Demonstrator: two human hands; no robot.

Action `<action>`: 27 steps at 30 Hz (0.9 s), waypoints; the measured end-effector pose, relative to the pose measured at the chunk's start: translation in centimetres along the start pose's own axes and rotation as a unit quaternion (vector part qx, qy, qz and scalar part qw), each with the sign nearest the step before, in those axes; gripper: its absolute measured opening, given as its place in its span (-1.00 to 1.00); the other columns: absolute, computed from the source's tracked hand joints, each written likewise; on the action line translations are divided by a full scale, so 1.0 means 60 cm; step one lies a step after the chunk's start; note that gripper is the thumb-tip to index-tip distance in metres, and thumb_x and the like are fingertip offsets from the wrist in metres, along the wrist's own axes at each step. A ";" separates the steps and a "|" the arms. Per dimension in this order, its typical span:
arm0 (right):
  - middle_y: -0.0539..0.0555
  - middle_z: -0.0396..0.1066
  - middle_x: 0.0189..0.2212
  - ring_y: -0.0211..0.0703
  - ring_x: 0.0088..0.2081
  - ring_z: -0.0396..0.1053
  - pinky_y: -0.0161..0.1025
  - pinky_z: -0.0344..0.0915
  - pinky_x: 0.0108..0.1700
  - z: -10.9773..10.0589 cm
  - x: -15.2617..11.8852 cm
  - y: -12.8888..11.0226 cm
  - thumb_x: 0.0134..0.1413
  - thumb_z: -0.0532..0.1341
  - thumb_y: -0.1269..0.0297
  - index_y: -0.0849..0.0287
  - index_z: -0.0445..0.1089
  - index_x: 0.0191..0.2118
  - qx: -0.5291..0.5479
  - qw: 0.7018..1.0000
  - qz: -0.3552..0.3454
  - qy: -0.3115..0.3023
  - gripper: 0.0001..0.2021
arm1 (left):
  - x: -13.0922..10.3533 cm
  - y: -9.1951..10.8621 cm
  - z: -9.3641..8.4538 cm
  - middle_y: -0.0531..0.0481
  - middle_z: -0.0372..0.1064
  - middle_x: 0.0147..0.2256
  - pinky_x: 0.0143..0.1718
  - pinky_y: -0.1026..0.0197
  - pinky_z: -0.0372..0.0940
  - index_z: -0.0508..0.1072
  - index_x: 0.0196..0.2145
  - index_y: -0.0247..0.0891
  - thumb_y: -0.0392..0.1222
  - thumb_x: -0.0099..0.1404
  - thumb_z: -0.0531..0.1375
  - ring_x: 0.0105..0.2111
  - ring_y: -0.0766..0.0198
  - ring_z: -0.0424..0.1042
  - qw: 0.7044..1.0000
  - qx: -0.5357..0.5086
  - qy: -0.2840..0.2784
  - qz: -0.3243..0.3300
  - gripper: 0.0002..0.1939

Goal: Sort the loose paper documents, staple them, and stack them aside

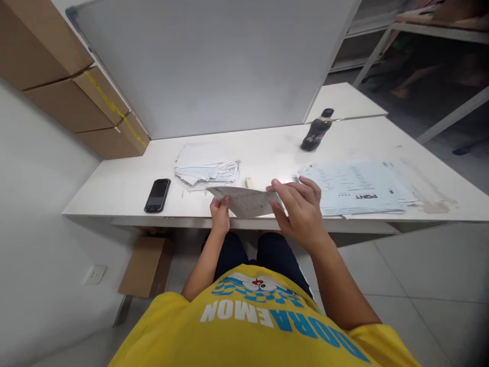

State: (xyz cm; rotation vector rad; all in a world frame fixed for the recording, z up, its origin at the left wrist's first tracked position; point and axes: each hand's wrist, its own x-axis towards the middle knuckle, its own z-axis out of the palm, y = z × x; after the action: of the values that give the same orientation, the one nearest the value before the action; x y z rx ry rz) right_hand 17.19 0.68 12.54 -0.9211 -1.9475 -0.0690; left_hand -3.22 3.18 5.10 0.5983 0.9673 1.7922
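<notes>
A sheet of paper (248, 203) with faint writing is held up at the table's front edge, tilted toward me. My left hand (220, 216) pinches its left end, thumb on top. At its right end, the thumb and fingers of my right hand (300, 208) close on the corner. Just behind the sheet lies a small whitish block (249, 182), perhaps an eraser. To the left is an untidy stack of papers (206, 165). On the right, close to my right hand, sits a pile of printed bluish sheets (351, 186).
A black phone (157, 195) rests at the left of the white table (110, 188). A cola bottle (317, 130) stands at the back right, before a whiteboard (221, 66). Cardboard boxes (76, 102) are stacked left, another box (143, 267) is below. Another person's foot (401, 93) shows beyond.
</notes>
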 end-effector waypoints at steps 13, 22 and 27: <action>0.07 0.52 -0.22 0.01 -0.08 0.43 -0.03 0.34 0.01 0.114 -0.074 0.080 0.05 0.24 -0.01 0.09 0.46 -0.13 0.389 0.829 0.399 0.049 -0.66 | 0.020 -0.052 0.020 -0.10 0.49 -0.05 0.11 0.11 0.29 0.46 -0.13 -0.21 -0.24 0.21 0.26 0.06 0.18 0.42 0.987 -0.126 0.002 -0.099 -0.76; 0.07 0.44 -0.19 -0.07 -0.13 0.39 -0.10 0.31 -0.02 0.116 -0.104 0.148 -0.02 0.25 0.16 0.10 0.36 -0.08 0.300 0.861 0.403 0.076 -0.66 | 0.066 -0.010 -0.050 -0.05 0.50 -0.24 -0.05 0.27 0.27 0.54 -0.29 -0.21 -0.44 0.02 0.34 -0.13 0.23 0.45 0.940 0.311 -0.135 0.031 -0.73; 0.05 0.43 -0.30 -0.07 -0.21 0.37 -0.10 0.32 -0.07 0.102 -0.109 0.114 -0.01 0.24 0.17 0.11 0.37 -0.18 0.260 0.876 0.403 0.055 -0.75 | 0.027 0.017 -0.043 -0.08 0.52 -0.24 -0.17 0.27 0.30 0.55 -0.29 -0.18 -0.36 0.05 0.35 -0.16 0.17 0.45 0.921 0.358 -0.148 0.049 -0.78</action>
State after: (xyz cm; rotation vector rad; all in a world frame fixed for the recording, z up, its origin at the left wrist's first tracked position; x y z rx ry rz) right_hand 18.75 4.31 1.99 -1.2356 -1.2364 0.8272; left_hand -6.34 3.58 4.49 1.3502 1.3916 1.3337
